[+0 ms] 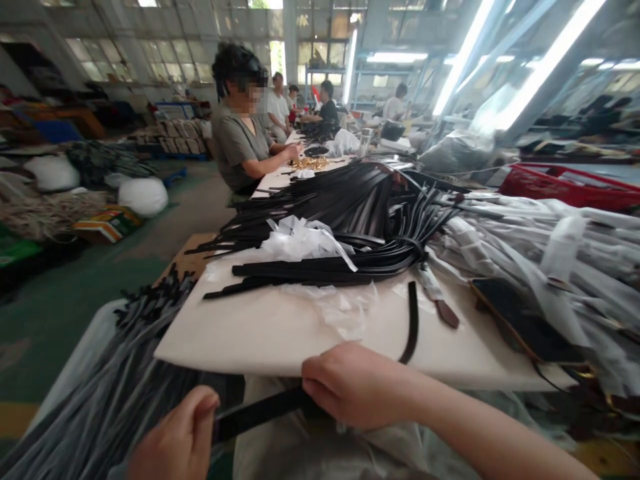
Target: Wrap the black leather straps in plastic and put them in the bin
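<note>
Head view, as I make it out from where I stand: one black strap (265, 412), held below the table's near edge, stretched between the two hands; both its ends pass out of sight, one into each grip. Left hand (175, 437), closed on the strap, thumb uppermost, fingers mostly hidden, wrist lost at the lower border. Right hand (345, 387), curled shut on the strap's other end, knuckles up, fingertips hidden, forearm cut off at the lower right. Beyond the hands, one pale table (250, 337), its surface largely covered. Just past the right hand, one short black strip (412, 317), lower end partly behind the forearm. Farther off, one bundle of black straps (325, 268), gathered at its right end, with crumpled white plastic (303, 239) behind it; individual straps not countable. Right of these, one brown tab (446, 315), one dark flat object (525, 320), kind unclear, and a heap of white-wrapped pieces (540, 247), contents obscured. Left of the left hand, a mass of dark straps (115, 380), cut off below. Well beyond, one co-worker (245, 140), legs hidden, hands near small gold-coloured pieces (311, 163), too small to identify.
</note>
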